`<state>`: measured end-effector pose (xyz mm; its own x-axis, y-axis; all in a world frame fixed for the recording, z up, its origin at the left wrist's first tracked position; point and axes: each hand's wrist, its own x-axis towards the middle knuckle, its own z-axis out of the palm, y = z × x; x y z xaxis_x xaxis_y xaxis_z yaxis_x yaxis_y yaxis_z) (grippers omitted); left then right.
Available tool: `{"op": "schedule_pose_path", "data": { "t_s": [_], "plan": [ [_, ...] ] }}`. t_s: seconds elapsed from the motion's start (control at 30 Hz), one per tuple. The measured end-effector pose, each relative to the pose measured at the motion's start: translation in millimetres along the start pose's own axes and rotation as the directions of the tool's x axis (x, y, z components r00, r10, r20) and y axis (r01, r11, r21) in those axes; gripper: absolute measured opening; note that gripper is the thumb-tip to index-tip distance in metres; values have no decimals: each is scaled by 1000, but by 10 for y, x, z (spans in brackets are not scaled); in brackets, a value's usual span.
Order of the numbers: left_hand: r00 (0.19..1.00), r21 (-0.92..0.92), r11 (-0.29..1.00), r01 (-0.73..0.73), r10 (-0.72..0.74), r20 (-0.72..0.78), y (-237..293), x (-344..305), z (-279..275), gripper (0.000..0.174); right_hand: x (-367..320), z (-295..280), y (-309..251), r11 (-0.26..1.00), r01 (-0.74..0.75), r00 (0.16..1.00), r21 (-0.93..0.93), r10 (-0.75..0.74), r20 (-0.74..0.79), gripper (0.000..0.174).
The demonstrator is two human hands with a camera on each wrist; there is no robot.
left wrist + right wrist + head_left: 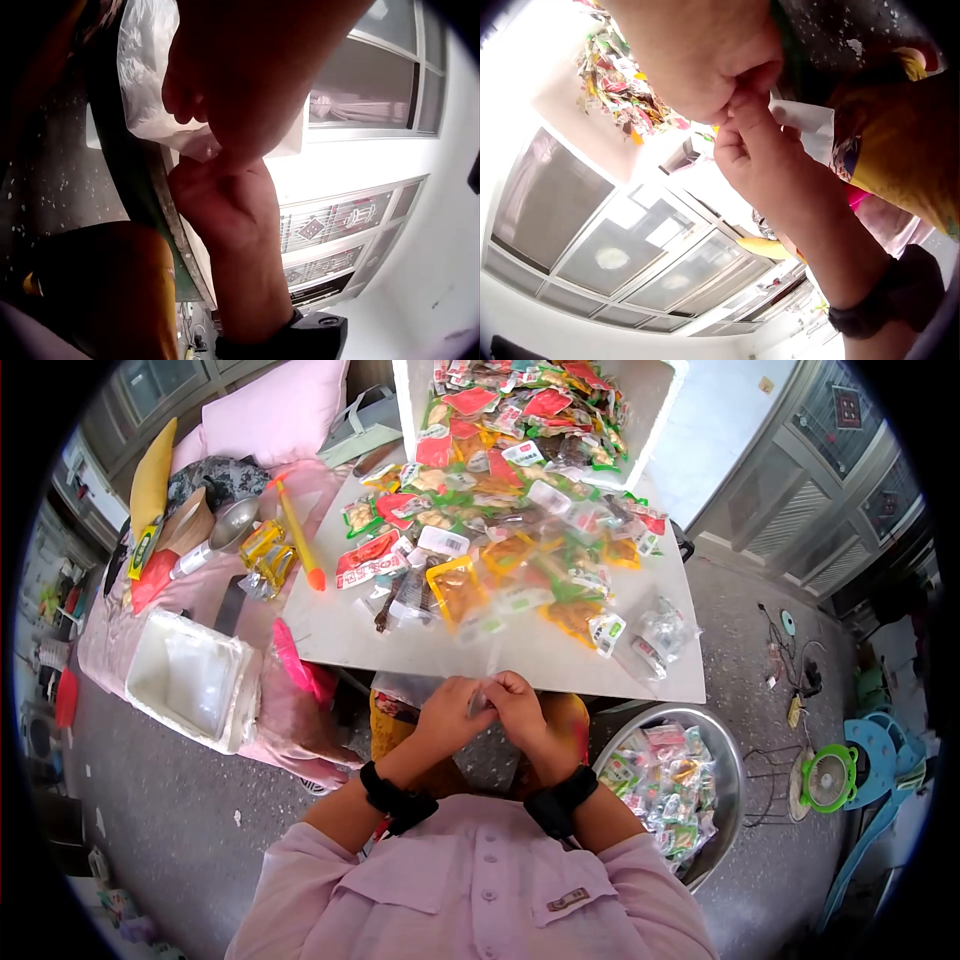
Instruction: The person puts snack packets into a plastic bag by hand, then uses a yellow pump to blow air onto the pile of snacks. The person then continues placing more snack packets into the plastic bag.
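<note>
At the table's front edge, my left hand (456,710) and right hand (521,710) meet, fingertips together. Between them they pinch a clear plastic bag (144,71), which spreads out past the fingers in the left wrist view. A pale, see-through flap of plastic (810,120) sticks out beside the left hand (761,146) in the right wrist view. The bag's mouth is hidden behind curled fingers. Just beyond the hands, several snack packets, among them an orange-edged packet (457,592), lie on the white table (370,635).
A foam box (655,420) tipped toward me spills packets across the table's back. To the right, a metal basin (735,780) holds many small packets. A white foam tray (190,670) sits on pink cloth at left, near an orange-tipped yellow stick (296,535).
</note>
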<state>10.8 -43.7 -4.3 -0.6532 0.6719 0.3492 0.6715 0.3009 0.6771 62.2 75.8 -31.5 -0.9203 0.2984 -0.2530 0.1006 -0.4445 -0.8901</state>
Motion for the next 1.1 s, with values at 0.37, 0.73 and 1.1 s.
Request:
{"op": "schedule_pose_path", "data": {
  "t_s": [0.37,0.73,1.1],
  "plan": [
    [893,-602,660,449,-314,322,-235,15,114,16,-22,-64,-66,996,-66,996,59,62,69,13],
    [949,-325,900,291,-229,215,-152,81,6,20,-17,-65,-220,992,-125,987,-23,127,103,14],
    [983,-154,983,96,-119,-142,-164,72,-79,9,122,-18,-95,957,89,995,-277,-74,64,9]
  ]
}}
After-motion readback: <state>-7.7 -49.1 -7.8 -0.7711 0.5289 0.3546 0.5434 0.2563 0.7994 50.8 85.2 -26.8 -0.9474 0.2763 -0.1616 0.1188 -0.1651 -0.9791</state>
